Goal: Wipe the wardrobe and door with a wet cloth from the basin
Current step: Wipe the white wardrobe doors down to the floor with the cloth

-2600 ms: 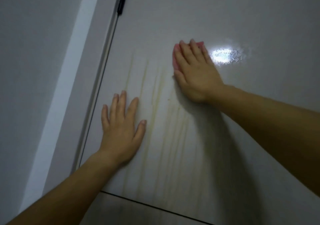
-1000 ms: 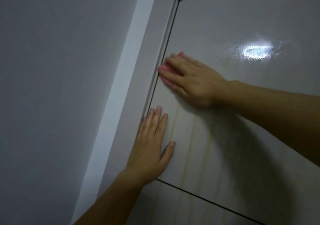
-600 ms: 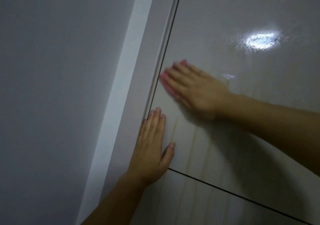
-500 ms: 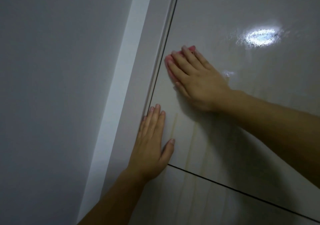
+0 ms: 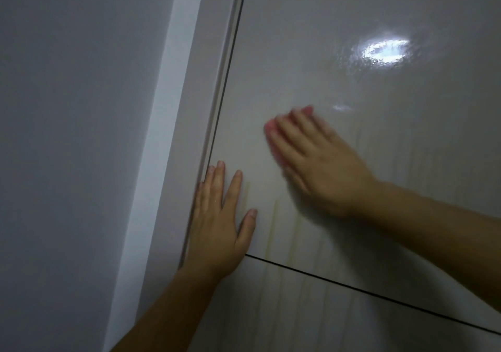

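Observation:
A glossy pale door panel (image 5: 339,40) fills the right of the view, with faint yellowish streaks running down it. My right hand (image 5: 317,162) lies flat on the panel and presses a pink cloth (image 5: 271,132) against it; only the cloth's edge shows past my fingertips, and the hand is blurred. My left hand (image 5: 222,216) rests flat on the panel's left edge, fingers spread, holding nothing.
A white frame strip (image 5: 173,107) runs beside the panel, with a grey wall (image 5: 67,134) to its left. A dark seam (image 5: 352,286) crosses the panel below my hands. A bright light reflection (image 5: 385,50) sits at the upper right.
My right hand with the pink cloth has slid right, away from the panel's left edge. My left hand has stayed in place.

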### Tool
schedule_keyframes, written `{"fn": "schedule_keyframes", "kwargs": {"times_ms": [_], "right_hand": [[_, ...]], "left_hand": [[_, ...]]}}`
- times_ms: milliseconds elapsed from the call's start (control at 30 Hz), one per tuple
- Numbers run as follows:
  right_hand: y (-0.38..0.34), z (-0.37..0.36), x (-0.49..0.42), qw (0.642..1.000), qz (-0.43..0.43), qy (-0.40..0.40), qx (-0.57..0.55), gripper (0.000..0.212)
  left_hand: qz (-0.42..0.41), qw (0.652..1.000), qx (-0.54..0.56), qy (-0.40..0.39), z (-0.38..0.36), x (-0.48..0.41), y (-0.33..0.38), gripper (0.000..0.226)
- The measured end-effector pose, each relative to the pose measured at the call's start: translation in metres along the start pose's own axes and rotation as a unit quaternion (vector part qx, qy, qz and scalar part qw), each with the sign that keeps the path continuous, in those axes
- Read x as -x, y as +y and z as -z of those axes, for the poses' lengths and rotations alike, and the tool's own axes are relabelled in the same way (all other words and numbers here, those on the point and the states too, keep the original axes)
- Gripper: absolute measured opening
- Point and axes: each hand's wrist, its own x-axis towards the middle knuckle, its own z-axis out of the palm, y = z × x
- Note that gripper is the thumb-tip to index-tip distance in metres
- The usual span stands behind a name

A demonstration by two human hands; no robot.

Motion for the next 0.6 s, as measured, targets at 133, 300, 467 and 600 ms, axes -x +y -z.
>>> {"fn": "schedule_keyframes", "kwargs": {"times_ms": [133, 300, 467, 600], "right_hand": [[0.022, 0.000, 0.018, 0.995, 0.089, -0.028, 0.024, 0.061], [0.061, 0.017, 0.001, 0.989, -0.142, 0.028, -0.010, 0.064], [0.018, 0.002, 0.063, 0.999, 0.026, -0.027, -0.003, 0.064], [0.064, 0.012, 0.054, 0.999, -0.045, -0.002, 0.018, 0.063]], "left_hand": [[0.021, 1.000, -0.014, 0.012, -0.002, 0.000, 0.012, 0.073], [0.042, 0.999, -0.014, 0.002, 0.000, 0.001, 0.013, 0.071], [0.081, 0.996, -0.024, 0.002, 0.002, -0.001, 0.033, 0.073], [0.006, 0.999, -0.043, -0.008, -0.002, -0.010, 0.064, 0.068]]}}
